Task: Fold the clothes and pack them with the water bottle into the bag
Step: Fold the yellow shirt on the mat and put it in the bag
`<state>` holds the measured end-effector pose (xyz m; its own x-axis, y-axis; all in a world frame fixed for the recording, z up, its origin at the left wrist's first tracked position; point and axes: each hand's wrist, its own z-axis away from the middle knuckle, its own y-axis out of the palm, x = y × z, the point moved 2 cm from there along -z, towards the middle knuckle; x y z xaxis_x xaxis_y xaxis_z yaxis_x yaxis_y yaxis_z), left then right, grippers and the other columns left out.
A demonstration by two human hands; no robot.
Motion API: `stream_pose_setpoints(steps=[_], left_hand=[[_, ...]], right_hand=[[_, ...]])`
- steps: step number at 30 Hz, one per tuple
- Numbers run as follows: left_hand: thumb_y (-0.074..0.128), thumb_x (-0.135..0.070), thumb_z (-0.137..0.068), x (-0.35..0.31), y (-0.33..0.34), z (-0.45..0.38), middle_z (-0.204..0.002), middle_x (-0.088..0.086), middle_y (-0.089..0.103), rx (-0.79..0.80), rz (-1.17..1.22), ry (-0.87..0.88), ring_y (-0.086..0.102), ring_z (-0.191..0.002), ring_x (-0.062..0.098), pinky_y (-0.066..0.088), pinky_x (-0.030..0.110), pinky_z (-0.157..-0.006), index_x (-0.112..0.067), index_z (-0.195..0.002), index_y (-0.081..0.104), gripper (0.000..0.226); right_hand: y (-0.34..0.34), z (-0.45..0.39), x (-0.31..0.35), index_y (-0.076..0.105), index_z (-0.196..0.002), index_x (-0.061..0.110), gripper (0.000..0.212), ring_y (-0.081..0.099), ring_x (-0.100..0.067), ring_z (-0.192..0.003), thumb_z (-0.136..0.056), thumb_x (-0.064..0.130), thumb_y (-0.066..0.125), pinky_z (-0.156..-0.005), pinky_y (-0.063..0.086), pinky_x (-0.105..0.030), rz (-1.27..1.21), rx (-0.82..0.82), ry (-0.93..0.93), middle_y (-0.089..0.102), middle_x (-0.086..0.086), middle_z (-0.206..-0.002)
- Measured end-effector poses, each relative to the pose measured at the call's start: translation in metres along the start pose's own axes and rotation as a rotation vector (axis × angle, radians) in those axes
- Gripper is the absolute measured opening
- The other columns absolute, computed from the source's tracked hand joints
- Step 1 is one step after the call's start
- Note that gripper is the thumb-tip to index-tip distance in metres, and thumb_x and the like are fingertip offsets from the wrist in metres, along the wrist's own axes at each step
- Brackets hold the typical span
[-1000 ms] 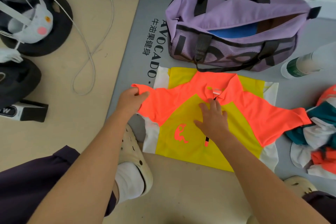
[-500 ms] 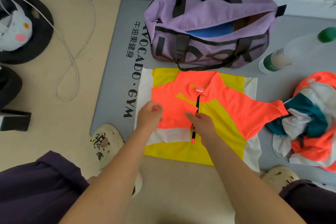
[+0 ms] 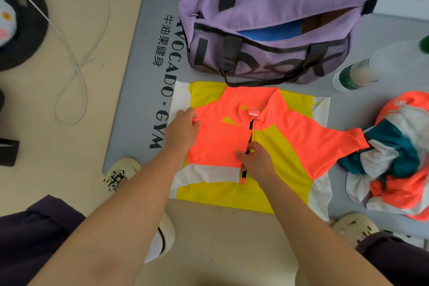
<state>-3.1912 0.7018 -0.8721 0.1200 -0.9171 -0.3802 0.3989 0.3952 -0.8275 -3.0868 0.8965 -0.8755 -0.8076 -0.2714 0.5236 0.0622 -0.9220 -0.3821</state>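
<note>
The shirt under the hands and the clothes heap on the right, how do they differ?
The shirt lies spread flat on the mat, its left side folded in, while the clothes heap sits crumpled and unfolded. The left hand and right hand are on the shirt; nothing touches the heap. The shirt shows yellow, the heap shows teal. Both share neon orange and white fabric.

both hands (image 3: 183, 129) (image 3: 256, 161) pinch the orange-yellow shirt (image 3: 278, 146) on the grey mat (image 3: 139, 100) before the purple bag (image 3: 267, 30).

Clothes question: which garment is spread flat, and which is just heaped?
The orange and yellow shirt lies flat under both hands; the teal, white and orange pile beside it is crumpled.
</note>
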Motion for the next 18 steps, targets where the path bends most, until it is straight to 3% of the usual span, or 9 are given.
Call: stream_pose_setpoints(steps=[2, 4, 7, 9, 13, 16, 18], left_hand=[[0.054, -0.029, -0.098, 0.003, -0.002, -0.002, -0.106, 0.007, 0.055, -0.037, 0.048, -0.010, 0.059, -0.090, 0.028, 0.047, 0.037, -0.071, -0.016, -0.108, 0.055, 0.016], [0.059, -0.029, -0.095, 0.005, -0.003, 0.002, -0.097, 0.001, 0.056, -0.083, 0.145, -0.083, 0.057, -0.084, 0.023, 0.043, 0.035, -0.068, -0.018, -0.109, 0.052, 0.020], [0.066, -0.038, -0.088, 0.015, -0.003, 0.017, -0.080, -0.005, 0.056, -0.104, 0.282, -0.282, 0.056, -0.078, 0.021, 0.037, 0.033, -0.065, -0.019, -0.108, 0.047, 0.033], [0.067, -0.047, -0.086, 0.022, 0.002, 0.030, -0.082, -0.004, 0.058, -0.013, 0.242, -0.334, 0.056, -0.079, 0.021, 0.037, 0.032, -0.064, -0.019, -0.098, 0.051, 0.035], [0.067, -0.049, -0.085, 0.029, 0.015, 0.048, -0.068, -0.004, 0.054, 0.162, 0.127, -0.263, 0.052, -0.066, 0.017, 0.030, 0.030, -0.052, -0.020, -0.069, 0.049, 0.037], [0.065, -0.044, -0.088, 0.030, 0.015, 0.050, -0.062, -0.004, 0.049, 0.157, 0.098, -0.236, 0.049, -0.062, 0.018, 0.025, 0.030, -0.049, -0.021, -0.063, 0.041, 0.041], [0.065, -0.042, -0.088, 0.029, 0.011, 0.053, -0.066, -0.004, 0.051, 0.100, 0.067, -0.222, 0.050, -0.062, 0.018, 0.027, 0.030, -0.049, -0.021, -0.068, 0.043, 0.037]], right_hand=[[-0.002, -0.001, -0.002, 0.049, -0.079, 0.015, 0.019, 0.066, -0.025, -0.051, -0.089, 0.013, 0.065, -0.048, 0.049, -0.031, 0.012, 0.008, 0.000, 0.066, -0.007, -0.060], [-0.004, -0.001, -0.003, 0.051, -0.078, 0.014, 0.018, 0.064, -0.016, -0.043, -0.089, 0.016, 0.066, -0.039, 0.042, -0.021, 0.024, 0.009, -0.003, 0.065, -0.004, -0.054], [-0.004, -0.001, -0.001, 0.054, -0.079, 0.011, 0.023, 0.069, -0.021, -0.053, -0.085, 0.024, 0.072, -0.045, 0.044, -0.025, 0.028, 0.005, -0.006, 0.070, -0.009, -0.060], [-0.001, 0.002, -0.001, 0.053, -0.077, 0.011, 0.026, 0.069, -0.025, -0.054, -0.081, 0.024, 0.075, -0.046, 0.044, -0.026, 0.038, 0.026, 0.001, 0.070, -0.012, -0.060], [0.003, 0.008, -0.006, 0.048, -0.072, 0.011, 0.025, 0.058, -0.018, -0.034, -0.082, 0.016, 0.070, -0.036, 0.035, -0.020, 0.068, 0.093, 0.020, 0.061, 0.000, -0.044], [0.002, 0.012, -0.011, 0.051, -0.078, 0.010, 0.016, 0.050, -0.016, -0.030, -0.087, 0.016, 0.063, -0.036, 0.035, -0.021, 0.133, 0.099, 0.024, 0.067, -0.001, -0.052], [-0.004, 0.014, -0.010, 0.054, -0.081, 0.013, 0.011, 0.056, -0.018, -0.042, -0.087, 0.018, 0.061, -0.043, 0.045, -0.028, 0.225, 0.023, -0.003, 0.070, -0.004, -0.063]])
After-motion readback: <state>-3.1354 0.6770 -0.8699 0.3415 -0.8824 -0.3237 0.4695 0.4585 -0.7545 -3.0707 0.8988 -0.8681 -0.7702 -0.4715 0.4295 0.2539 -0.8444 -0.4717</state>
